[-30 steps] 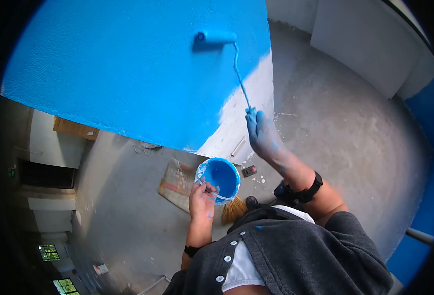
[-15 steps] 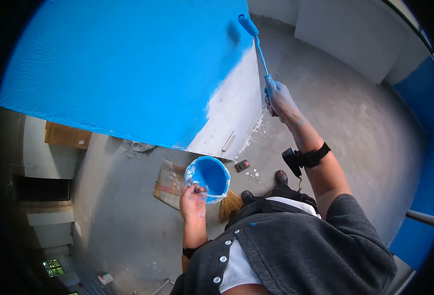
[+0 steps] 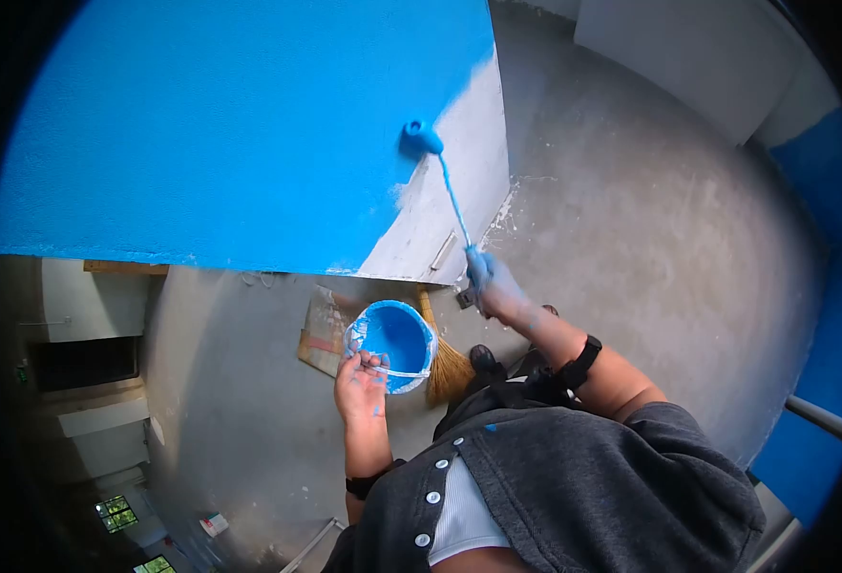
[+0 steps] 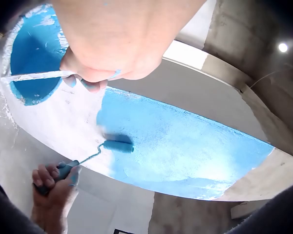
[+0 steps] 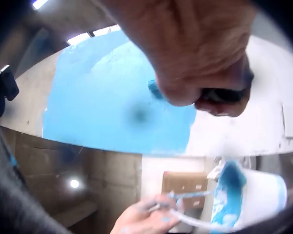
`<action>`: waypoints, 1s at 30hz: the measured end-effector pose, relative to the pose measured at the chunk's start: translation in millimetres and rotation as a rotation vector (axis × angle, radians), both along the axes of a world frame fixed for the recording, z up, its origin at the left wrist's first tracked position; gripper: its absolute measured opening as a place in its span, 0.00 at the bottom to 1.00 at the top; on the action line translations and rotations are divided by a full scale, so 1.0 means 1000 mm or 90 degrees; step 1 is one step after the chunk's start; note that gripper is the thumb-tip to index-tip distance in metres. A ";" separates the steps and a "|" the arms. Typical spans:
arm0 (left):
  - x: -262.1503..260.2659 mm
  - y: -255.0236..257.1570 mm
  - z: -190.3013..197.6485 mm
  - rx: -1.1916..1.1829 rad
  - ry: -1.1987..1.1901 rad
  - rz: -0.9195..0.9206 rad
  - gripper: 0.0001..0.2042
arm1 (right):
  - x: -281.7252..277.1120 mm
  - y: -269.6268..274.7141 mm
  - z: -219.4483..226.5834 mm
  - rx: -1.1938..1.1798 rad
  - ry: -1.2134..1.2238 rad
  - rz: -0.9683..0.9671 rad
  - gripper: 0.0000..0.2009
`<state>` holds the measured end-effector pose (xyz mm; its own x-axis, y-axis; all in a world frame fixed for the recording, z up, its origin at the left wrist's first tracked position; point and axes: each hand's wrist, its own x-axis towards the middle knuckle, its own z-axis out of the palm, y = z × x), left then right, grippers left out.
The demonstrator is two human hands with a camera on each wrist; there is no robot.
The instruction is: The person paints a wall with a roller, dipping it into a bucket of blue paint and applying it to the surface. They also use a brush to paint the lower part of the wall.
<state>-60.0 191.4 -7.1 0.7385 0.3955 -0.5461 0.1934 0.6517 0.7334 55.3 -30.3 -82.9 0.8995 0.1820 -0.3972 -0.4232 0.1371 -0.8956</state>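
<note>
- The paint roller (image 3: 422, 138) has dropped from the wall's (image 3: 249, 124) top edge.
- Right hand (image 3: 494, 286) fingers wrap its handle; left hand (image 3: 361, 386) fingers hook the paint bucket's (image 3: 391, 340) bail.
- Only the head view shows the broom (image 3: 446, 368), at 3 o'clock beside the paint bucket.

Bare concrete floor (image 3: 631, 248), windows (image 3: 115, 511) far left.

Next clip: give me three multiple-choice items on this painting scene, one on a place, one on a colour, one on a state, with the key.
1. Where is the roller head?
A. in the bucket
B. on the wall at the paint's edge
C. on the floor

2. What colour is the paint in the bucket?
A. blue
B. red
C. green

3. What does the left hand do?
A. hangs free
B. presses the wall
C. grips the bucket's handle

Key: B, it lies where blue meets bare wall; A, the inside is blue; C, fingers curl round the wire handle.
</note>
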 end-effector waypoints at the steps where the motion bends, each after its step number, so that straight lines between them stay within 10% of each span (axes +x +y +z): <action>1: -0.003 0.002 -0.002 -0.003 -0.013 -0.008 0.07 | 0.024 -0.014 0.022 0.103 0.072 -0.044 0.21; 8: -0.014 0.007 -0.021 0.034 -0.009 -0.004 0.06 | 0.122 -0.057 0.020 0.167 0.146 -0.160 0.20; 15: 0.002 0.032 -0.040 0.004 0.026 -0.007 0.07 | -0.064 0.054 -0.056 -0.021 -0.122 0.007 0.21; 23: 0.000 0.041 -0.051 0.014 0.037 -0.023 0.06 | 0.114 -0.052 -0.041 0.211 0.265 -0.099 0.20; 30: -0.006 0.045 -0.058 0.032 0.031 -0.013 0.06 | -0.053 0.053 -0.094 0.070 0.066 -0.033 0.21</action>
<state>-66.3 236.0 -65.4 0.7201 0.4075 -0.5616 0.2429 0.6102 0.7541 2.0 22.7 -177.2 0.8639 0.1838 -0.4689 -0.5026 0.2560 -0.8257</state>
